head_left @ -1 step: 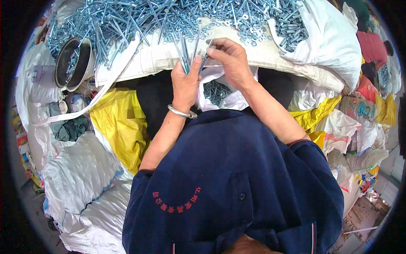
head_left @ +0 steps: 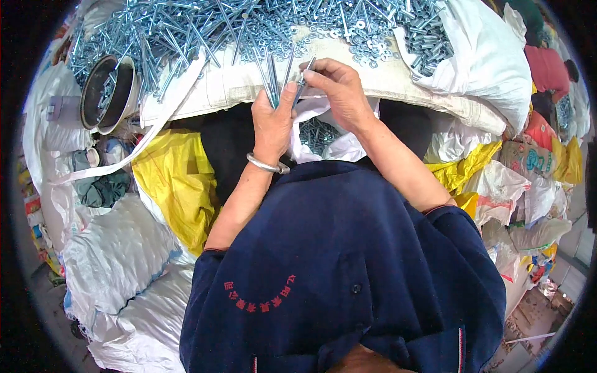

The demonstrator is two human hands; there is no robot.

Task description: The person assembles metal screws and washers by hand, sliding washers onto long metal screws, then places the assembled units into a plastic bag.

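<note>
- The worktop (head_left: 230, 84), draped in pale cloth, is spread across the upper part of the view.
- Its far side is covered by a broad heap of long metal bolts (head_left: 180, 31), lying crisscross.
- At its right end, a white sack (head_left: 485, 74) is seen, with short metal cylinders (head_left: 430, 46) piled just beside it.
- Below the worktop, on the left, a yellow sack (head_left: 177, 186) is draped.
- Between the forearms, small dark metal pieces (head_left: 318, 135) are held in an open white bag (head_left: 345, 148).
- Near the heap's left end, a round bowl (head_left: 130, 93) is tilted, with metal pieces inside.
- By the right hand (head_left: 341, 87), a thin rod (head_left: 300, 88) is pinched between thumb and fingers; whether its lower end is also gripped by the other hand cannot be told.
- In the left hand (head_left: 272, 121), several long rods (head_left: 272, 78) are clasped upright, fanned slightly, before the worktop's near edge.
- A silvery bracelet (head_left: 267, 164) is worn on the left wrist.
- Flat washers (head_left: 367, 45) are scattered near the cylinders.
</note>
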